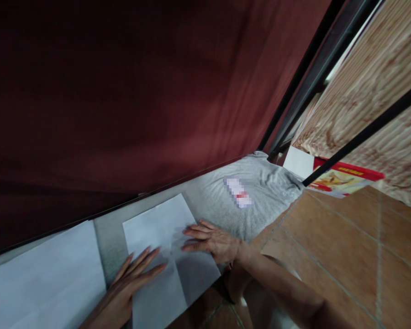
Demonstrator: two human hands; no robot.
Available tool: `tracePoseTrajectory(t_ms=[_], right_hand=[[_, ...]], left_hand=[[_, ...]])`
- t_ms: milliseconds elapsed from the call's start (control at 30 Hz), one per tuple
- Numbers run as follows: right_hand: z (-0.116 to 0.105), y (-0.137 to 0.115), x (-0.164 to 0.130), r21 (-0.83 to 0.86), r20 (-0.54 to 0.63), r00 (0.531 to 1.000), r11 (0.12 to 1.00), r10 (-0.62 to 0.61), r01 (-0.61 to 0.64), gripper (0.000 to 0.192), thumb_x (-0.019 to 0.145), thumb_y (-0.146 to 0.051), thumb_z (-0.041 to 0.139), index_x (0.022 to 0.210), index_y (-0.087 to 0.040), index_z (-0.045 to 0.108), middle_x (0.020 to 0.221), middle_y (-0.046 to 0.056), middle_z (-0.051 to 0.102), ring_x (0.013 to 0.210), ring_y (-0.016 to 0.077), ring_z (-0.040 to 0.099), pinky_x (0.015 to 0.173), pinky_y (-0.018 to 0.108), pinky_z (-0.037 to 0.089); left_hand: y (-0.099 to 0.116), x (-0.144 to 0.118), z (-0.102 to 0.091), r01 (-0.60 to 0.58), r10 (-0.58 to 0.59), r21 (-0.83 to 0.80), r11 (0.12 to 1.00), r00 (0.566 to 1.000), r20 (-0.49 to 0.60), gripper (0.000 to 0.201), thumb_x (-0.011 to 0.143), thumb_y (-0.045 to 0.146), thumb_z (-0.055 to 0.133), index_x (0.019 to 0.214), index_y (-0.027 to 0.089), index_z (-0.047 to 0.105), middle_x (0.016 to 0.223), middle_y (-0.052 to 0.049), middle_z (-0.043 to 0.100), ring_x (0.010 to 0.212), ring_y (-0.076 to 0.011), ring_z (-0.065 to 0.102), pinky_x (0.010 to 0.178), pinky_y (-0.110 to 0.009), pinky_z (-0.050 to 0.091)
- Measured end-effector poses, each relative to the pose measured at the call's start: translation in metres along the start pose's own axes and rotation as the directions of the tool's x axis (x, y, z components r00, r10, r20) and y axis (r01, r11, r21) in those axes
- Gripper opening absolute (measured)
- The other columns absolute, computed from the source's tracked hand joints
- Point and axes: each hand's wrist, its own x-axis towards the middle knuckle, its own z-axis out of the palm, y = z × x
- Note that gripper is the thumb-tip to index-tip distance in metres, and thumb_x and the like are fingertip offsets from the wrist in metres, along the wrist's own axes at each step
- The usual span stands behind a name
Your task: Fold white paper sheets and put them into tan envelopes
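A creased white sheet of paper (157,224) lies on a narrow grey cloth-covered surface (111,242). On the left part of the sheet rests my left hand (132,278), its fingers stretched out and spread. Across from it, my right hand (212,240) touches the sheet's right side with its fingers extended. Neither hand grips anything. Fold lines run through the sheet, and its lower right part is in shadow. Farther left is a larger white sheet (48,278), cut off by the picture's edge.
Dark red cloth (157,114) rises along the far side. At the right end lies a grey fabric piece (215,198) with a blurred-out label (238,192). Beyond are a black metal bar (363,132), a red and yellow box (345,176), a patterned curtain (380,87) and tiled floor (342,242).
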Motion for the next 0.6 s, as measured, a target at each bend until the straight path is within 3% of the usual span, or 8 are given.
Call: tracePoseTrajectory(t_ms=[167, 333, 500, 600], right_hand=[[0.008, -0.001, 0.004, -0.008, 0.024, 0.999, 0.999, -0.036, 0.036, 0.055, 0.094, -0.02, 0.057, 0.148, -0.029, 0.054, 0.164, 0.006, 0.04, 0.152, 0.0206, 0.033, 0.128, 0.046, 0.017], [0.003, 0.014, 0.009, 0.003, -0.069, 0.996, 0.999, 0.05, -0.05, 0.055, 0.095, -0.01, 0.05, 0.147, -0.029, 0.055, 0.161, 0.004, 0.045, 0.151, 0.0167, 0.034, 0.127, 0.041, 0.022], [0.003, 0.016, 0.002, 0.05, -0.024, 1.0, 0.999, 0.012, -0.011, 0.061, 0.091, -0.018, 0.061, 0.151, -0.024, 0.051, 0.164, 0.009, 0.04, 0.152, 0.0208, 0.033, 0.127, 0.043, 0.021], [0.004, 0.009, -0.003, 0.101, 0.027, 0.999, 0.995, -0.017, 0.015, 0.06, 0.089, -0.021, 0.065, 0.147, -0.029, 0.055, 0.164, 0.006, 0.039, 0.154, 0.024, 0.029, 0.127, 0.048, 0.019]], left_hand=[[-0.006, 0.005, -0.018, 0.105, -0.106, -0.034, 0.994, 0.993, -0.047, 0.062, 0.086, 0.016, 0.047, 0.141, 0.043, 0.059, 0.155, 0.006, 0.05, 0.146, -0.0225, 0.044, 0.126, -0.049, 0.025], [0.008, 0.006, -0.012, 0.023, -0.028, -0.084, 0.996, 0.998, -0.063, 0.063, 0.081, 0.015, 0.051, 0.136, 0.044, 0.063, 0.151, 0.006, 0.056, 0.142, -0.022, 0.05, 0.125, -0.047, 0.031], [0.023, 0.006, -0.005, 0.015, -0.014, -0.124, 0.992, 1.0, 0.006, 0.067, 0.076, 0.019, 0.058, 0.137, 0.046, 0.062, 0.148, 0.007, 0.059, 0.138, -0.0238, 0.054, 0.12, -0.039, 0.04], [0.026, 0.002, -0.009, 0.028, -0.021, -0.129, 0.991, 0.998, 0.056, 0.062, 0.077, 0.024, 0.062, 0.134, 0.048, 0.064, 0.149, 0.006, 0.058, 0.141, -0.0244, 0.051, 0.12, -0.038, 0.04]])
